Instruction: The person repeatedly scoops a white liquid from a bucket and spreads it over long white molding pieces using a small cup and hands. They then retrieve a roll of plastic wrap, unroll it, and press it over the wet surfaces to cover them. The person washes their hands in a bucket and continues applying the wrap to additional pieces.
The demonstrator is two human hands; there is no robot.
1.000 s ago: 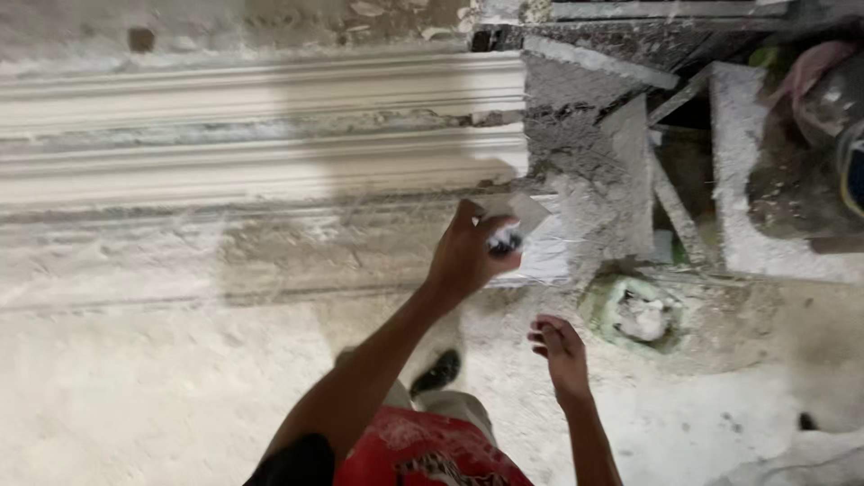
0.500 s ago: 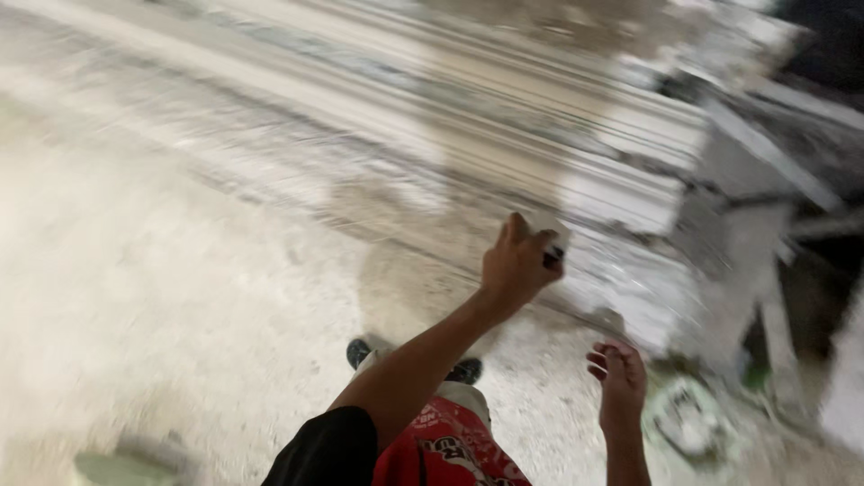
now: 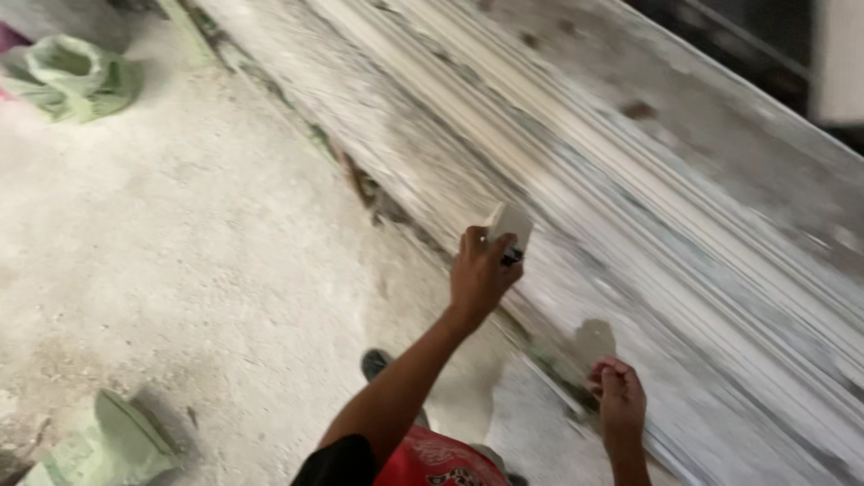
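Near the lower edge, a pale green sack (image 3: 112,445) lies on the dusty floor (image 3: 180,252). The right hand (image 3: 619,400), fingers curled, empty, rests at the edge of the long moulded plaster strips (image 3: 630,225). The left hand (image 3: 481,270) grips a small white card (image 3: 509,223) over them. Another green sack (image 3: 67,76) lies far left.

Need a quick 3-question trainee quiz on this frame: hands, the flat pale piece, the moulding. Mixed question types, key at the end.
1. True or false: the left hand holds a flat pale piece above the long moulding.
2. The right hand is: A) gripping a green sack, B) empty, its fingers curled, at the moulding's near edge, C) out of view.
3. What lies on the dusty floor at the top left?

Key: 1 true; 2 B; 3 a crumpled green sack.
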